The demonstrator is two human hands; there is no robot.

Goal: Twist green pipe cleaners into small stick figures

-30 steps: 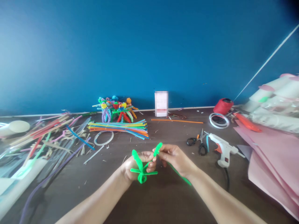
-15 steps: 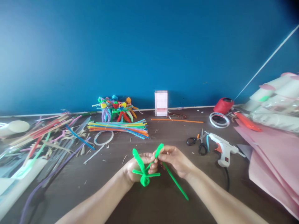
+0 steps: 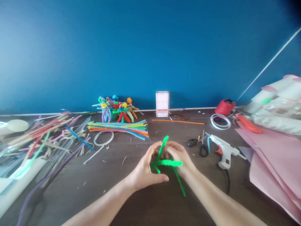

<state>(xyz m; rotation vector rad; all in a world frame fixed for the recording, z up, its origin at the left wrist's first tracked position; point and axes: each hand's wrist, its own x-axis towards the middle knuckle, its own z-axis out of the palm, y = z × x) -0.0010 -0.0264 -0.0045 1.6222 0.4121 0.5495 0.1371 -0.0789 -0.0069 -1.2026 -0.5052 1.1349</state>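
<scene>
A bright green pipe-cleaner figure (image 3: 170, 163) is held between both hands above the dark table. Its thick fuzzy limbs stick out, one upward and one to the right, and a short end points down. My left hand (image 3: 147, 168) curls its fingers around the left side of the figure, thumb stretched below it. On the other side my right hand (image 3: 180, 157) has its fingers bent against the figure. A long thin green stem (image 3: 180, 185) hangs below my right hand. The round coiled part is hidden by the left hand.
Pipe cleaners (image 3: 119, 128) lie behind the hands, near finished colourful figures (image 3: 117, 110). Scissors (image 3: 201, 146) and a white glue gun (image 3: 225, 150) are at right, beside pink sheets (image 3: 270, 157). Loose sticks and strips (image 3: 47, 135) cover the left. A red spool (image 3: 224, 107) stands by the wall.
The green figure has turned, so its thick limb now points right and its coil is out of sight. My left hand has rolled over around it, thumb now below.
</scene>
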